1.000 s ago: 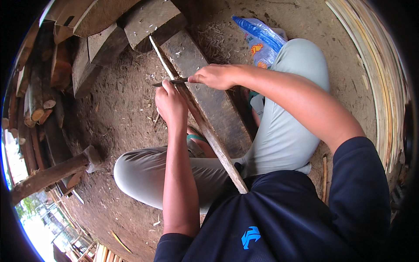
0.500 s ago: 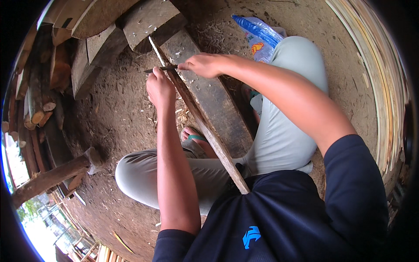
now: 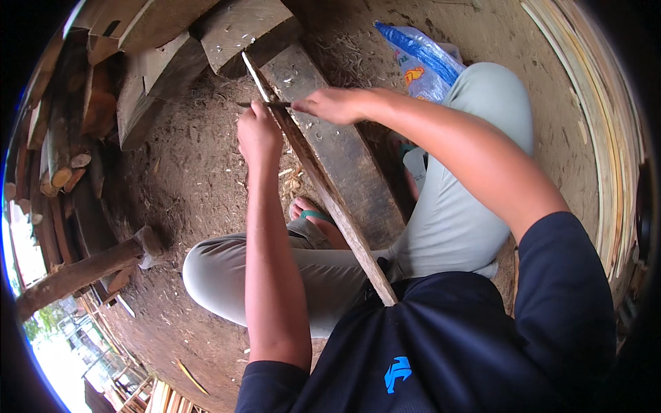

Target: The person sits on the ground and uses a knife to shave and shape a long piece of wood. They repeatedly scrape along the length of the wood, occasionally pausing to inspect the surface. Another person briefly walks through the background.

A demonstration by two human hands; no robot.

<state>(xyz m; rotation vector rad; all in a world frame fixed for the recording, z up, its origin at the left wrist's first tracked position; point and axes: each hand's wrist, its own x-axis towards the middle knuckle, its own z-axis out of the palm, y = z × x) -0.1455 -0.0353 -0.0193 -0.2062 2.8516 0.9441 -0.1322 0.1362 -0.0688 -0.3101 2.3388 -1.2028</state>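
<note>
A long, narrow wooden stick [image 3: 329, 194] slants from my shirt front up to a squared wood block [image 3: 244, 31]; its far end is pale and shaved. Across the stick lies a slim dark knife [image 3: 279, 104]. My left hand [image 3: 258, 134] is closed at the knife's left end, thumb up along it. On the other side my right hand [image 3: 334, 104] pinches the right end, its fingers partly hidden. Beneath the stick is a thick dark plank [image 3: 351, 168] with wood shavings on it.
Timber blocks and logs [image 3: 58, 151] are stacked at the left. A mallet-like wooden piece [image 3: 89, 268] stands below them. A blue and white plastic sack [image 3: 420, 62] lies beyond my right knee. Long pale wood strips [image 3: 606, 138] line the right side. Shavings litter the dirt floor.
The view has shifted slightly, so the scene sits a little further right. Both hands still hold the knife across the stick, at nearly the same spot.
</note>
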